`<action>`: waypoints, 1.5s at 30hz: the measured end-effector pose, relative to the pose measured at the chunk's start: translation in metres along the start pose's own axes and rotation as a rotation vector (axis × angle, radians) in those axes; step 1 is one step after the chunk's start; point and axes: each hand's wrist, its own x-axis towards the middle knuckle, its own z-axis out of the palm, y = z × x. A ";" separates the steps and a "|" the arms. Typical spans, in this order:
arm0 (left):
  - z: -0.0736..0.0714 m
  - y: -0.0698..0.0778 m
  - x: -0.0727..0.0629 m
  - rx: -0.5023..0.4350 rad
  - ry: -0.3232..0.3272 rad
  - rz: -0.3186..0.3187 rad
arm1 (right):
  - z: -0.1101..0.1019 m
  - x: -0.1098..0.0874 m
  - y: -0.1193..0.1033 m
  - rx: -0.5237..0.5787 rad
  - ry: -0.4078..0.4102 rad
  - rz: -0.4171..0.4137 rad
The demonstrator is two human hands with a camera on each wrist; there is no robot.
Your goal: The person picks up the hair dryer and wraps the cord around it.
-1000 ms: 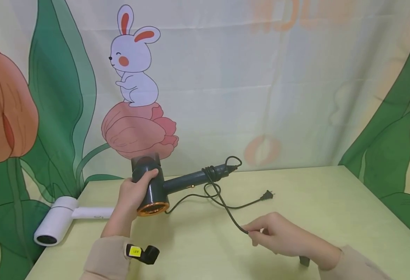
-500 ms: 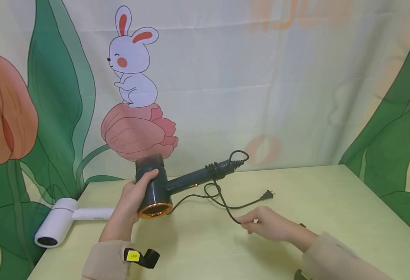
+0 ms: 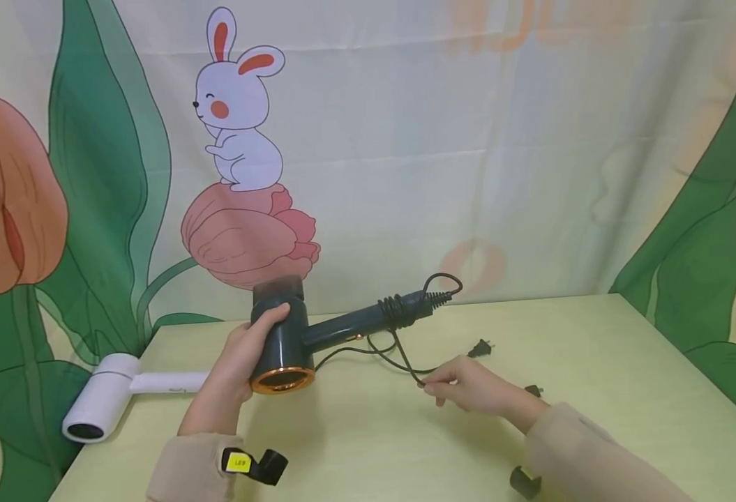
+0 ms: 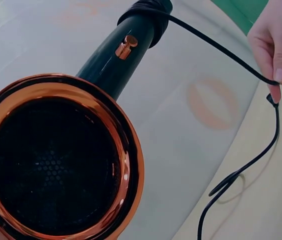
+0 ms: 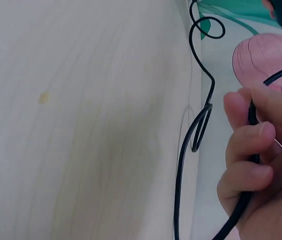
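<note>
A dark teal hair dryer (image 3: 280,341) with a copper ring is held above the table by my left hand (image 3: 242,359), thumb across its body. Its handle points right, and a black cord (image 3: 394,311) is wound several times round the handle near the end. From the windings the cord runs down to my right hand (image 3: 471,387), which pinches it between thumb and forefinger. In the right wrist view the right hand's other fingers (image 5: 246,177) curl beside the cord. The left wrist view looks into the dryer's copper-rimmed end (image 4: 56,160); the left hand is mostly hidden there.
A white hair dryer (image 3: 100,397) lies at the table's left edge. A looped cord with a black plug (image 3: 481,348) lies behind my right hand. Another dark plug (image 3: 534,390) shows by my right forearm. A printed curtain (image 3: 374,139) hangs behind the table.
My right hand has moved left and away from me with the cord, nearer the dryer's handle. The dark dryer has shifted slightly right. A second plug has come into view by the right forearm.
</note>
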 end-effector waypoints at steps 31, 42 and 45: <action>-0.010 -0.007 -0.016 0.183 -0.328 0.058 | -0.052 0.022 -0.021 -0.142 0.158 0.060; -0.003 -0.008 -0.011 0.344 -0.302 0.060 | -0.076 0.017 -0.042 -0.175 0.134 0.022; -0.001 -0.007 -0.011 0.370 -0.282 0.066 | -0.082 0.016 -0.048 -0.175 0.132 0.008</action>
